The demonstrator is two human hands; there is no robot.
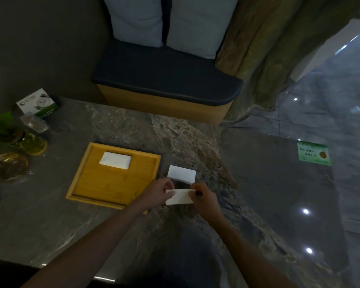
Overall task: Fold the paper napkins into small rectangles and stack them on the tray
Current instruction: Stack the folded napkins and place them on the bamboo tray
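A white paper napkin (180,196), folded into a narrow rectangle, is held just above the marble table between both hands. My left hand (159,192) pinches its left end and my right hand (204,197) pinches its right end. Just beyond it a stack of white napkins (181,173) lies on the table, right of the tray. The yellow wooden tray (112,183) sits to the left of my hands, with one folded napkin (115,160) lying near its far edge.
At the table's left stand a white and green box (37,103), a clear glass jar (32,123), amber glass dishes (14,165) and a green plant. A bench with grey cushions (164,84) faces the table's far edge. Glossy floor lies to the right.
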